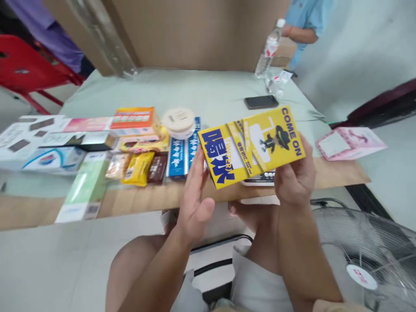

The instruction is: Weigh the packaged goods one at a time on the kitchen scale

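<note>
A yellow box with dark blue Chinese characters, the words "COME ON" and a cartoon figure in a black hat is held tilted above the table's front edge. Gripping its right end is my right hand, fingers partly hidden behind the box. My left hand is open at the box's left end, fingers stretched out against or close to its edge and thumb apart. Behind the box, a white device with a dark panel shows only in part. To the left stand blue boxes with a round white tub on or behind them.
Left on the table are several packages, including an orange box, a green box and a yellow packet. A phone, water bottle and pink box lie right. A fan stands close by my right arm.
</note>
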The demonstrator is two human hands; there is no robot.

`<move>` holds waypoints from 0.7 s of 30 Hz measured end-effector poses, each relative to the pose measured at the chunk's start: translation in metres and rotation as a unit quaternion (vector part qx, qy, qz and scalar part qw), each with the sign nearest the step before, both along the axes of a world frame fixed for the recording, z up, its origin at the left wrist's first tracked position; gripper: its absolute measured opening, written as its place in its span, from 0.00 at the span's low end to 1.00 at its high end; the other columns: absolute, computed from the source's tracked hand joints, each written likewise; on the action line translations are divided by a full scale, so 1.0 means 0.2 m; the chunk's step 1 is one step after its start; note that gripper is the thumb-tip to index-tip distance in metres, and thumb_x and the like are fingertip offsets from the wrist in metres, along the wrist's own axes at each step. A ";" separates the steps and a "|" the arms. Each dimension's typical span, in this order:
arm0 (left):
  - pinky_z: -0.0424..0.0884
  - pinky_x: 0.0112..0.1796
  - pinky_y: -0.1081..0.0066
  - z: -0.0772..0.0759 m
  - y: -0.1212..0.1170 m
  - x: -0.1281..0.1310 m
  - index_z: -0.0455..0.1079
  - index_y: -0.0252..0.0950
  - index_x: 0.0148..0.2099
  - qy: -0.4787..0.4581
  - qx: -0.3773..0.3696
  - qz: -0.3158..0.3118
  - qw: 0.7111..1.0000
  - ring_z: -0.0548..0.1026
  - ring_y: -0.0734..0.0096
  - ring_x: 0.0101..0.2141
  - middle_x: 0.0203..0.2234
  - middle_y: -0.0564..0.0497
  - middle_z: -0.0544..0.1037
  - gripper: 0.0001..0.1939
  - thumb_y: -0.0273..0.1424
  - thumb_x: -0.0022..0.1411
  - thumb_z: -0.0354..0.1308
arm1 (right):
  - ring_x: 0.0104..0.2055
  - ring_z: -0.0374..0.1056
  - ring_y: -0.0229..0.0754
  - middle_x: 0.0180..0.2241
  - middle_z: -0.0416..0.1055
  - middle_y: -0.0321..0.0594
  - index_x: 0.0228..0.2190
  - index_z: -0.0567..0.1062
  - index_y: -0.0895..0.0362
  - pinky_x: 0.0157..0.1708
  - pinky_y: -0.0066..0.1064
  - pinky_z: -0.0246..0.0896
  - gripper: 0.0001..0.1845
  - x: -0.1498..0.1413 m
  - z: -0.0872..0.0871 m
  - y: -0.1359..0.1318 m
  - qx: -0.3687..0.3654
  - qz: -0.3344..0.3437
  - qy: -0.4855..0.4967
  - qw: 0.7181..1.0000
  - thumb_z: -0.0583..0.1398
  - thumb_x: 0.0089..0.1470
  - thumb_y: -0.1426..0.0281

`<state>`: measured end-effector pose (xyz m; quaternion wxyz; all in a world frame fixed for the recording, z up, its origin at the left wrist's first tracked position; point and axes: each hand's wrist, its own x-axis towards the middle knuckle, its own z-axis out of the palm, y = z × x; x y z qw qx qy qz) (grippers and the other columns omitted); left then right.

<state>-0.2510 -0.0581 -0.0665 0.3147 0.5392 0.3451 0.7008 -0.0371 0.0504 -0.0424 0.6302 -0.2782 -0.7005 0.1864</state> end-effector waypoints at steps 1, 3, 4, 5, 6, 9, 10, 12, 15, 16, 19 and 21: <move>0.55 0.74 0.51 0.00 0.06 0.05 0.53 0.51 0.77 -0.007 -0.002 -0.025 1.000 0.49 0.49 0.77 0.77 0.52 0.53 0.41 0.58 0.68 0.55 | 0.68 0.64 0.56 0.63 0.65 0.44 0.66 0.66 0.39 0.69 0.60 0.61 0.34 0.07 -0.02 0.06 0.008 -0.001 0.008 1.000 0.63 0.62 0.52; 0.58 0.73 0.54 0.01 0.16 0.14 0.56 0.54 0.76 -0.027 -0.009 -0.065 0.997 0.49 0.51 0.77 0.77 0.56 0.53 0.38 0.55 0.69 0.55 | 0.65 0.68 0.54 0.60 0.68 0.45 0.64 0.70 0.40 0.67 0.56 0.65 0.32 0.19 -0.05 0.15 0.020 -0.010 0.020 1.000 0.65 0.61 0.55; 0.60 0.72 0.55 0.02 0.20 0.18 0.58 0.55 0.75 -0.036 -0.018 -0.077 0.996 0.50 0.52 0.76 0.77 0.57 0.53 0.36 0.54 0.69 0.55 | 0.64 0.69 0.53 0.59 0.68 0.45 0.64 0.71 0.40 0.66 0.53 0.67 0.31 0.24 -0.06 0.18 0.015 -0.020 0.018 1.000 0.65 0.61 0.56; 0.62 0.71 0.57 0.03 0.24 0.21 0.61 0.56 0.74 -0.043 -0.033 -0.083 0.995 0.51 0.52 0.76 0.77 0.58 0.55 0.34 0.54 0.69 0.56 | 0.63 0.70 0.51 0.59 0.68 0.44 0.63 0.71 0.41 0.65 0.51 0.69 0.30 0.27 -0.08 0.20 0.007 -0.029 0.019 0.999 0.65 0.61 0.57; 0.64 0.70 0.58 0.03 0.28 0.24 0.63 0.57 0.72 -0.048 -0.052 -0.083 0.994 0.52 0.53 0.76 0.76 0.58 0.57 0.34 0.54 0.67 0.58 | 0.62 0.70 0.51 0.58 0.68 0.44 0.63 0.72 0.41 0.63 0.49 0.70 0.29 0.30 -0.09 0.21 -0.007 -0.036 0.021 0.999 0.65 0.62 0.57; 0.72 0.64 0.61 0.05 0.37 0.30 0.69 0.55 0.69 -0.067 -0.114 -0.065 0.989 0.58 0.50 0.74 0.72 0.56 0.65 0.35 0.56 0.62 0.62 | 0.62 0.70 0.49 0.59 0.68 0.45 0.63 0.71 0.44 0.60 0.45 0.74 0.28 0.32 -0.12 0.23 -0.068 -0.048 0.040 0.996 0.64 0.63 0.57; 0.74 0.62 0.61 0.05 0.40 0.32 0.70 0.54 0.68 -0.075 -0.133 -0.055 0.987 0.61 0.50 0.72 0.71 0.55 0.67 0.36 0.57 0.61 0.61 | 0.63 0.70 0.50 0.60 0.68 0.46 0.63 0.70 0.46 0.60 0.45 0.74 0.29 0.32 -0.12 0.23 -0.092 -0.051 0.047 0.993 0.64 0.63 0.56; 0.75 0.59 0.62 0.06 0.45 0.33 0.72 0.54 0.65 -0.090 -0.164 -0.020 0.982 0.64 0.50 0.70 0.70 0.55 0.69 0.34 0.57 0.60 0.60 | 0.64 0.69 0.51 0.62 0.68 0.48 0.64 0.68 0.47 0.62 0.49 0.71 0.31 0.30 -0.12 0.22 -0.138 -0.063 0.062 0.986 0.63 0.63 0.55; 0.76 0.56 0.64 0.09 0.51 0.33 0.72 0.55 0.63 -0.091 -0.202 0.040 0.974 0.66 0.54 0.69 0.72 0.57 0.65 0.30 0.55 0.60 0.59 | 0.64 0.67 0.51 0.63 0.68 0.48 0.63 0.68 0.49 0.67 0.54 0.62 0.31 0.29 -0.10 0.21 -0.185 -0.111 0.099 0.971 0.63 0.61 0.54; 0.77 0.55 0.64 0.11 0.52 0.33 0.72 0.55 0.62 -0.086 -0.214 0.049 0.972 0.67 0.54 0.69 0.72 0.57 0.65 0.30 0.55 0.61 0.58 | 0.65 0.66 0.51 0.63 0.69 0.47 0.61 0.69 0.49 0.68 0.54 0.60 0.30 0.28 -0.09 0.20 -0.197 -0.132 0.117 0.964 0.63 0.61 0.55; 0.79 0.52 0.62 0.17 0.56 0.33 0.74 0.52 0.59 -0.071 -0.238 0.042 0.968 0.70 0.52 0.66 0.68 0.52 0.71 0.28 0.57 0.62 0.56 | 0.65 0.66 0.51 0.62 0.70 0.47 0.56 0.71 0.50 0.68 0.55 0.58 0.25 0.26 -0.06 0.19 -0.249 -0.169 0.169 0.939 0.61 0.60 0.56; 0.79 0.53 0.60 0.21 0.57 0.35 0.76 0.48 0.55 -0.056 -0.240 0.036 0.968 0.72 0.50 0.65 0.63 0.48 0.76 0.28 0.57 0.61 0.57 | 0.65 0.65 0.52 0.61 0.71 0.48 0.55 0.71 0.51 0.69 0.56 0.56 0.24 0.22 -0.04 0.19 -0.278 -0.163 0.189 0.928 0.61 0.59 0.56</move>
